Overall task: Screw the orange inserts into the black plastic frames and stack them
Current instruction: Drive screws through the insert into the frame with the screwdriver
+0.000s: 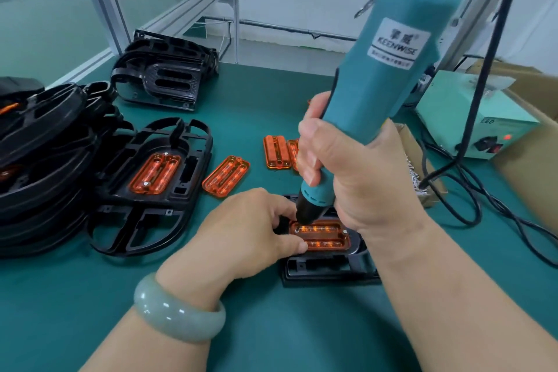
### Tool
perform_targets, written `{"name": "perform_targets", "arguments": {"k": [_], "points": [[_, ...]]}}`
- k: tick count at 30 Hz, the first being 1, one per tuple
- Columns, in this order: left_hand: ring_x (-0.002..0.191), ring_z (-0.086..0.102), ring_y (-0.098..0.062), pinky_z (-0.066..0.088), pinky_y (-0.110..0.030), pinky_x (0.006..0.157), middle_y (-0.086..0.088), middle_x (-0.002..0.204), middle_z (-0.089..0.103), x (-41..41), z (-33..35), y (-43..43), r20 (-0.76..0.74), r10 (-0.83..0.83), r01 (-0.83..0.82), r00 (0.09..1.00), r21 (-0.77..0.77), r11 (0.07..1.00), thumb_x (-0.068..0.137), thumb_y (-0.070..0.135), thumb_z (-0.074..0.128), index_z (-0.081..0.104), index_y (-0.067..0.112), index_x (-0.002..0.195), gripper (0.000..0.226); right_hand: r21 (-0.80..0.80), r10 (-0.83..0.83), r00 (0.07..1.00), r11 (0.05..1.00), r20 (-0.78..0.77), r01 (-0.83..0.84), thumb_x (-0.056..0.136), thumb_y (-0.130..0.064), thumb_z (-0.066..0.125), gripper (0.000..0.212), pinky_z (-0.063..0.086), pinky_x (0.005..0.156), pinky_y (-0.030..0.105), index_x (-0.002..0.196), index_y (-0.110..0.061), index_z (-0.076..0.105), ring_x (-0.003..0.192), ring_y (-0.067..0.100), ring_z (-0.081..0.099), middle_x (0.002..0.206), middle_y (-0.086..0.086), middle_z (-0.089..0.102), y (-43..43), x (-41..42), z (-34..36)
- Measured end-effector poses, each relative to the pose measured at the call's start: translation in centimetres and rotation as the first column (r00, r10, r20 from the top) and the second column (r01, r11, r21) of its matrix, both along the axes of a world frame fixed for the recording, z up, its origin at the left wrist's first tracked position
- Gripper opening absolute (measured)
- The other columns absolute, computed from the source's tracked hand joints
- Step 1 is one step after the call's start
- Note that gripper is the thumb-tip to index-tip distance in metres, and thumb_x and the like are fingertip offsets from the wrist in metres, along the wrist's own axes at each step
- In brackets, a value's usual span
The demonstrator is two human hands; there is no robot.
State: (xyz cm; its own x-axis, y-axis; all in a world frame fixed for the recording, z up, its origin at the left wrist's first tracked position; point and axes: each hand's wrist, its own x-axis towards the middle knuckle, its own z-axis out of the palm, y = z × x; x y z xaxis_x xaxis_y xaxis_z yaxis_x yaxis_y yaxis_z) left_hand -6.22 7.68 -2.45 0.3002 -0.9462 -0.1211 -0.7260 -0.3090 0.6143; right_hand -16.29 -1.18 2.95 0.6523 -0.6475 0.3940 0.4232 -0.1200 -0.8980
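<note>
Nearest the camera, on the green worktop (271,326), the left hand (250,226) wears a pale green bangle (178,311) at the wrist. Its fingers (280,208) are curled together and clamped on the left end of the orange insert (324,235), with the thumb lying on the insert's near edge. That insert sits in the recess of a black frame (326,269) lying flat on the worktop, and a screw head shows at its right end.

Just above, the right hand (356,172) has its fingers (311,145) wrapped tightly round the lower body of a teal electric screwdriver (401,48). The tool leans to the right, and its black nose meets the insert's far left corner.

To the left lies a finished frame (145,187) with an insert (155,172) screwed into it, resting on another frame. Beside it stands a tall stack of frames (39,160) at the picture's left edge. A loose insert (226,177) lies just right of the finished frame, and more loose inserts (276,151) lie beyond it, partly hidden behind the right hand.

On the right, a small cardboard box of screws (422,172) sits close behind the right wrist. Past it is a pale green power unit (471,118) with a red light, with black cables (483,69) running to it. Farther back on the left, another pile of black frames (163,75) rests near the worktop's far edge.
</note>
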Motion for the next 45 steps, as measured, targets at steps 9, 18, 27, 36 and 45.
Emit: {"name": "perform_targets", "arguments": {"k": [9, 18, 27, 36, 45], "points": [[0.074, 0.050, 0.002, 0.046, -0.025, 0.069, 0.018, 0.078, 0.052, 0.1, -0.1, 0.0, -0.005, 0.009, -0.009, 1.000, 0.005, 1.000, 0.068, 0.056, 0.073, 0.059, 0.054, 0.083, 0.021, 0.006, 0.070, 0.997, 0.998, 0.022, -0.070, 0.074, -0.021, 0.065, 0.011, 0.038, 0.049, 0.023, 0.085, -0.024, 0.068, 0.041, 0.014, 0.041, 0.052, -0.005, 0.049, -0.2, 0.0, -0.4], [0.066, 0.047, 0.000, 0.038, -0.025, 0.059, 0.015, 0.071, 0.050, 0.0, 0.2, 0.0, 0.010, -0.006, 0.006, 1.000, -0.004, 1.000, 0.067, 0.054, 0.075, 0.041, 0.072, 0.061, 0.038, -0.038, 0.050, 0.999, 0.998, 0.013, -0.050, 0.073, -0.022, 0.065, 0.007, 0.040, 0.050, 0.026, 0.076, -0.028, 0.065, 0.041, 0.017, 0.043, 0.049, -0.001, 0.049, -0.2, 0.1, -0.4], [0.071, 0.050, -0.002, 0.045, -0.025, 0.068, 0.015, 0.075, 0.050, 0.4, -0.6, 0.0, 0.002, -0.002, 0.002, 1.000, -0.013, 1.000, 0.066, 0.057, 0.072, 0.059, 0.053, 0.087, 0.025, 0.026, 0.062, 0.995, 0.998, 0.082, -0.064, 0.073, -0.021, 0.066, 0.008, 0.040, 0.051, 0.025, 0.080, -0.025, 0.067, 0.042, 0.015, 0.045, 0.051, -0.003, 0.052, -0.6, -0.7, -0.4], [0.078, 0.052, -0.001, 0.047, -0.026, 0.076, 0.017, 0.079, 0.052, 0.5, -0.7, 0.1, -0.022, 0.026, -0.027, 0.999, -0.026, 0.999, 0.066, 0.056, 0.075, 0.062, 0.050, 0.101, 0.038, 0.091, -0.029, 0.977, 0.996, 0.210, 0.010, 0.079, -0.006, 0.059, 0.012, 0.041, 0.050, 0.023, 0.078, -0.017, 0.064, 0.041, 0.015, 0.044, 0.049, 0.000, 0.048, -1.0, -1.5, 0.8], [0.080, 0.053, 0.000, 0.049, -0.030, 0.079, 0.014, 0.083, 0.055, 0.6, -0.4, 0.1, -0.023, -0.005, 0.004, 1.000, -0.007, 1.000, 0.067, 0.057, 0.073, 0.060, 0.054, 0.103, 0.038, 0.434, -0.280, 0.925, 0.889, 0.256, 0.149, 0.082, -0.023, 0.055, 0.005, 0.040, 0.055, 0.021, 0.085, -0.020, 0.053, 0.045, 0.008, 0.044, 0.055, -0.008, 0.046, -3.7, -4.0, -1.4]]}}
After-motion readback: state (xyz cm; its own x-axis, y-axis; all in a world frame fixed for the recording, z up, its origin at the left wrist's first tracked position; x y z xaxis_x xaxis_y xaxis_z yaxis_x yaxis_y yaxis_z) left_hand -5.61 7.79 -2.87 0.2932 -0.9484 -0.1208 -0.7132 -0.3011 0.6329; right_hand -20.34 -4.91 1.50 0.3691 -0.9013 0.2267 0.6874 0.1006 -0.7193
